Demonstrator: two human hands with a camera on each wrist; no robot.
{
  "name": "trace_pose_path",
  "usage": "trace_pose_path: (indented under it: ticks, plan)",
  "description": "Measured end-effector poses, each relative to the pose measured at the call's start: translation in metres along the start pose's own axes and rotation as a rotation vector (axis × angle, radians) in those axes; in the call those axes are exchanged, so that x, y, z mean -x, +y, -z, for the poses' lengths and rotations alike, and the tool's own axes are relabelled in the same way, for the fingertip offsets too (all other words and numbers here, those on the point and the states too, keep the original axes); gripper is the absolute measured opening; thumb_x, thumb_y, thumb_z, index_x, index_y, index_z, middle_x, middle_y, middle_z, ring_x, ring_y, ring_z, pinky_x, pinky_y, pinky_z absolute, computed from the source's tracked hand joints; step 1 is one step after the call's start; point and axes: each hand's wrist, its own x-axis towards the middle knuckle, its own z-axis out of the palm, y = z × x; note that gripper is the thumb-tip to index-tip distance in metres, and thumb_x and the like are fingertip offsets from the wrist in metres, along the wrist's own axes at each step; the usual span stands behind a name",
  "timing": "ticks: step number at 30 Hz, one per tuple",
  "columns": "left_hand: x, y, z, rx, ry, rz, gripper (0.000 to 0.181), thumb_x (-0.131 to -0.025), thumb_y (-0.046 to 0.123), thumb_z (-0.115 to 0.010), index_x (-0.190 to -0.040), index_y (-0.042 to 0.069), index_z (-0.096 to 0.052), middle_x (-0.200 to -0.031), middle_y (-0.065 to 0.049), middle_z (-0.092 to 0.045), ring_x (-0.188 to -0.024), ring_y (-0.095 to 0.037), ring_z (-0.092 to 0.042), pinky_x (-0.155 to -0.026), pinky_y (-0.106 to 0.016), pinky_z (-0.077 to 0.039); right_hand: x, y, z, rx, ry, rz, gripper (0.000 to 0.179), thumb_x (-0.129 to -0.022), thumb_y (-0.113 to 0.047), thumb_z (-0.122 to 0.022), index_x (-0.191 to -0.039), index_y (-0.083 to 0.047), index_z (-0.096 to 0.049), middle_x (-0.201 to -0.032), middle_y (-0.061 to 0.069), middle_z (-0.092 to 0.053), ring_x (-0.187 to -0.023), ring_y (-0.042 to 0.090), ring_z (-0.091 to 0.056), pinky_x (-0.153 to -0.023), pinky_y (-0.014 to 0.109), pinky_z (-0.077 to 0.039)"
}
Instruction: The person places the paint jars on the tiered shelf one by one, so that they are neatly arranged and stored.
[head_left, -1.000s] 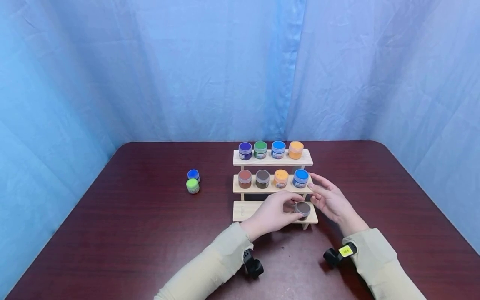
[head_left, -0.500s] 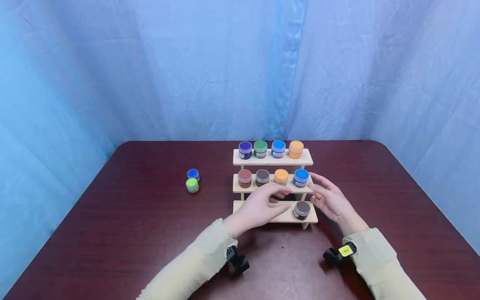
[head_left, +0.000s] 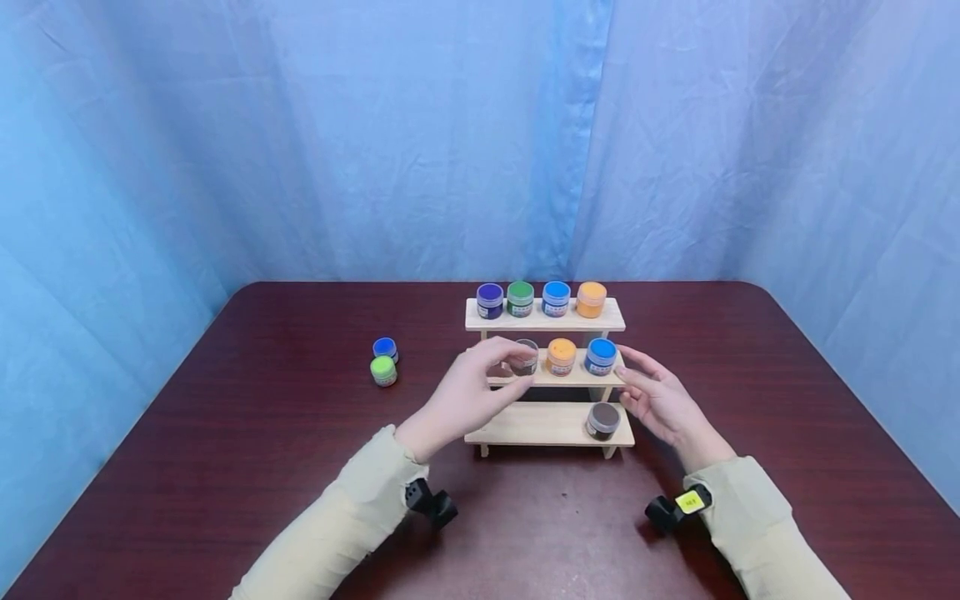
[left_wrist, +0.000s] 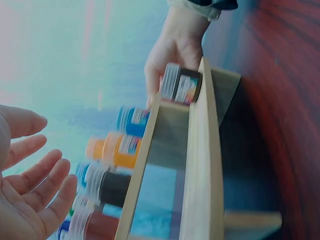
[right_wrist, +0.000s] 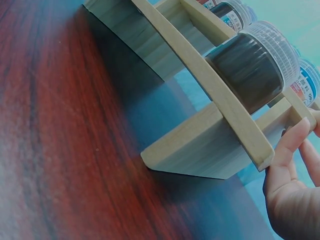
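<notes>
A three-tier wooden rack [head_left: 536,423] stands on the table, holding lidded paint jars. My left hand [head_left: 457,393] hovers in front of its left half, fingers apart and holding nothing, as the left wrist view also shows. My right hand [head_left: 666,412] pinches the right end of the middle shelf between thumb and fingers. One dark brown jar [head_left: 603,422] stands at the right end of the bottom shelf. On the middle shelf are a blue jar [head_left: 601,357], an orange jar [head_left: 561,357] and another dark jar [head_left: 527,358]; a reddish-brown jar [left_wrist: 100,225] there is hidden behind my left hand in the head view.
On the top shelf stand a purple jar [head_left: 490,302], a green jar [head_left: 521,300], a light-blue jar [head_left: 556,300] and an orange-yellow jar [head_left: 591,300]. Left of the rack, a light-green jar [head_left: 383,372] and a blue-lidded jar [head_left: 386,349] sit on the table [head_left: 247,467]. Blue curtains surround it.
My left hand has let go of the dark brown jar on the bottom shelf and moved left and slightly up. My right hand has stayed at the rack's right side.
</notes>
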Motion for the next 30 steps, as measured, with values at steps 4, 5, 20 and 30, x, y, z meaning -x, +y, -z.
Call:
trace_pose_path:
  ticks: [4,5,20,30]
  plan:
    - [0.004,-0.007,0.013,0.001,0.065,0.01,0.027,-0.089,0.01,-0.065,-0.116,0.005,-0.063,-0.111,-0.008,-0.063,-0.099,-0.019,-0.062,-0.086,-0.035,-0.055,0.0,0.0,0.0,0.002,0.003,-0.001,0.027,-0.094,-0.01,-0.057,-0.116,-0.025,-0.049,-0.094,-0.006,-0.059,-0.064,0.003,-0.051,-0.062,0.012,-0.048]
    - [0.005,-0.009,0.016,0.004,0.08,0.012,0.027,-0.089,0.01,-0.065,-0.115,0.005,-0.063,-0.11,-0.008,-0.064,-0.098,-0.019,-0.063,-0.085,-0.035,-0.055,0.0,0.0,0.0,0.004,0.005,-0.001,0.028,-0.094,-0.01,-0.057,-0.116,-0.025,-0.049,-0.094,-0.006,-0.059,-0.064,0.003,-0.051,-0.062,0.012,-0.048]
    - [0.023,-0.049,0.068,0.022,0.299,0.089,0.03,-0.087,0.005,-0.065,-0.117,-0.001,-0.061,-0.111,-0.018,-0.062,-0.102,-0.03,-0.062,-0.088,-0.043,-0.053,0.001,-0.002,0.0,0.018,0.009,-0.002,0.031,-0.095,-0.01,-0.056,-0.12,-0.023,-0.046,-0.096,-0.008,-0.058,-0.064,0.003,-0.05,-0.063,0.012,-0.048]
    - [0.039,-0.079,0.089,-0.016,0.271,0.28,0.036,-0.091,0.011,-0.062,-0.125,0.003,-0.057,-0.123,-0.018,-0.055,-0.113,-0.033,-0.055,-0.098,-0.048,-0.046,0.0,-0.001,0.0,0.024,0.012,-0.008,0.032,-0.094,-0.011,-0.057,-0.122,-0.023,-0.045,-0.097,-0.008,-0.058,-0.064,0.003,-0.05,-0.063,0.012,-0.048]
